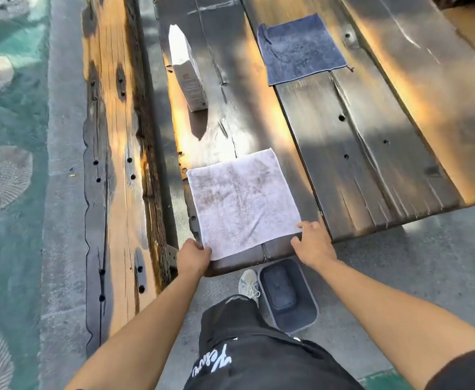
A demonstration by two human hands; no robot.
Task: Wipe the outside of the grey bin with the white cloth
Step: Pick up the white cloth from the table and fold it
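My left hand (192, 256) pinches one corner of the white cloth (242, 202), and my right hand (313, 243) pinches another. The cloth looks dirty, so it might smear the grey bin (306, 325) by my foot

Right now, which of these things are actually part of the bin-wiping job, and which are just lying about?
Part of the job:
white cloth, spread flat on the wooden table
grey bin, on the ground below the table edge
left hand and right hand, at the cloth's near corners

Just lying about:
dark blue cloth
carton
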